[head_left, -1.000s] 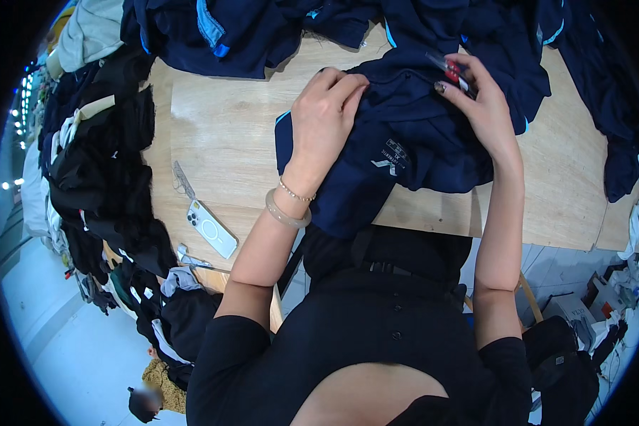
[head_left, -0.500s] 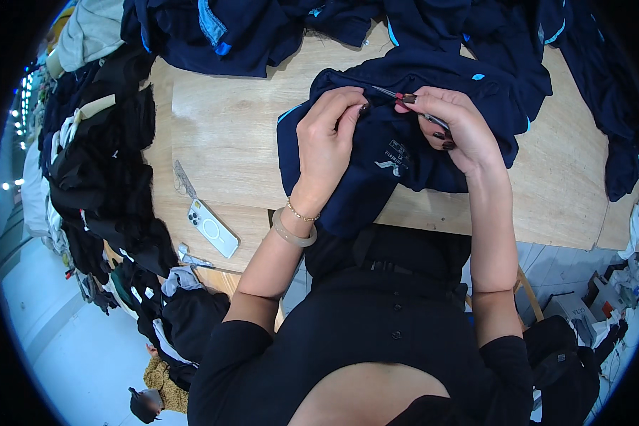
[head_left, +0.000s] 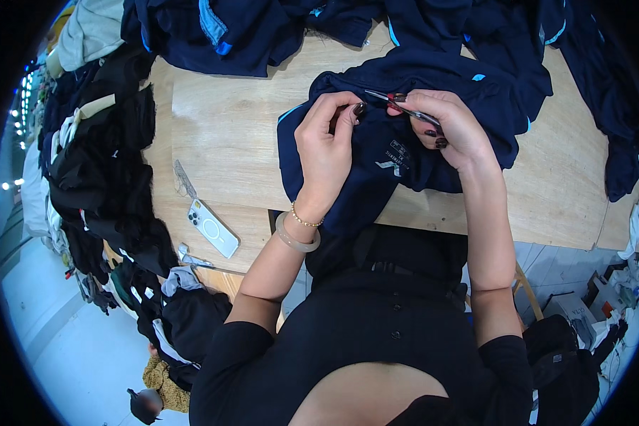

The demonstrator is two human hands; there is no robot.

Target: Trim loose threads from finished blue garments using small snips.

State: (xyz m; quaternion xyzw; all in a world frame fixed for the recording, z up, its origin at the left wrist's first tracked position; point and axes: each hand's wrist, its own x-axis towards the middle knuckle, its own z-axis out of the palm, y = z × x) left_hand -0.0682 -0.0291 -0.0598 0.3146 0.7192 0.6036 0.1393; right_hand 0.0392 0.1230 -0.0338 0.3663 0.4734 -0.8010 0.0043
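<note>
- Navy garment (head_left: 383,142): bunched on the wood-top table (head_left: 220,121), right in front of the person, lower part hanging over the near edge. White print faces up, light-blue trim on the left.
- Left hand (head_left: 325,138): on the garment's upper-left part, thumb and forefinger pinched on its fabric. Exact bit caught is hidden.
- Right hand (head_left: 453,128): fingers curled round small scissors (head_left: 380,95), red and dark at the grip. Blades point left, tip just beside the left fingertips. Can't tell if the blades touch cloth.
- Left wrist: thin chain bracelet (head_left: 307,223), pale bangle (head_left: 297,243) below it.
- Left of the garment, well apart: phone (head_left: 213,228) in a pale case, lying back up, small see-through scrap (head_left: 184,179) just beyond it.
- Far side of table: more navy garments (head_left: 248,35) heaped, some with light-blue trim; a sleeve-like length hangs down at right.
- Left side: big pile of black clothes (head_left: 103,177), light grey cloth (head_left: 92,35) beyond.
- Lower left: another person (head_left: 167,383) in a mustard-brown top.
</note>
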